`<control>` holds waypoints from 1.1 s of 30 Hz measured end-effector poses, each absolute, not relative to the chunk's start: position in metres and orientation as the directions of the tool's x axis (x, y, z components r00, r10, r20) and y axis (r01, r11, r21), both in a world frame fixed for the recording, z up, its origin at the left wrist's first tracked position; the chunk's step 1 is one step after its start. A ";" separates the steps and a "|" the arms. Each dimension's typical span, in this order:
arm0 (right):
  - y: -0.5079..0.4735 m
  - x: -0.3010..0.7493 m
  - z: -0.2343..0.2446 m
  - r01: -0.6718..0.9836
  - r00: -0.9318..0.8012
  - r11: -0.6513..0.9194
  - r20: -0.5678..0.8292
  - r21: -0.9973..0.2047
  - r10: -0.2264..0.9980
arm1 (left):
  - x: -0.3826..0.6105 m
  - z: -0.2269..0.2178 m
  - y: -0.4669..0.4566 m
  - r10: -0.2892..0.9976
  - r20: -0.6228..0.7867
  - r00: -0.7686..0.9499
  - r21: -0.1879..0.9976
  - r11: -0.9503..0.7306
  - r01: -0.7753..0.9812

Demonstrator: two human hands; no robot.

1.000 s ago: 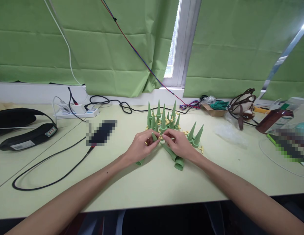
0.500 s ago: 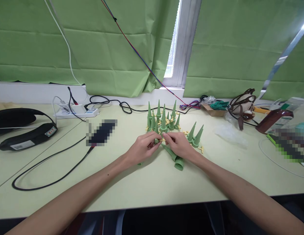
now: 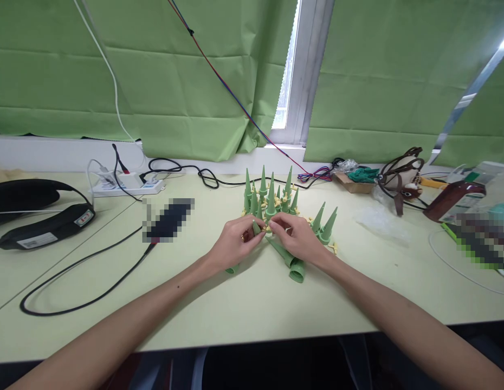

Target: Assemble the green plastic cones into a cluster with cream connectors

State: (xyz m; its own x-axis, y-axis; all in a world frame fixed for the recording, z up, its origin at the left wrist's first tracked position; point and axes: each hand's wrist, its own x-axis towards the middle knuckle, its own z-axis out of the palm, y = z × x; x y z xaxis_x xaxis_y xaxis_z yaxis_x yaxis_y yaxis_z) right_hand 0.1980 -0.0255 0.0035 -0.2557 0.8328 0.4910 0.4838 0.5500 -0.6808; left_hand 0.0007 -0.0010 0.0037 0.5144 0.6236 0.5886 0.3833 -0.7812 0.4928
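Note:
My left hand (image 3: pixel 238 238) is closed around a green plastic spike (image 3: pixel 256 228), whose pointed end shows between thumb and fingers. My right hand (image 3: pixel 295 233) is pinched close beside it, with a small yellow valve (image 3: pixel 265 228) between the two sets of fingertips. Its exact seat is partly hidden by the fingers. Behind my hands several green spikes (image 3: pixel 271 197) stand point up among scattered yellow valves. Two more upright spikes (image 3: pixel 325 227) are to the right of my right hand. Under that hand lie spikes on their sides, one with its open round end (image 3: pixel 296 272) toward me.
A phone-like blurred object (image 3: pixel 168 221) with a black cable lies at left, near a black headset (image 3: pixel 44 225) and a white power strip (image 3: pixel 130 187). To the right are clear plastic wrap (image 3: pixel 384 225), a small cardboard box (image 3: pixel 351 183) and a brown bottle (image 3: pixel 455 200).
The left hand has turned, so the held spike's tip now shows above its thumb. My right fingers have shifted slightly and loosened a little. The standing spikes have not moved.

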 end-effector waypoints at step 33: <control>-0.027 0.197 0.001 0.477 -0.276 0.582 0.517 -0.658 0.810 | -0.004 -0.001 0.003 0.358 0.728 0.584 0.176 -0.922 0.345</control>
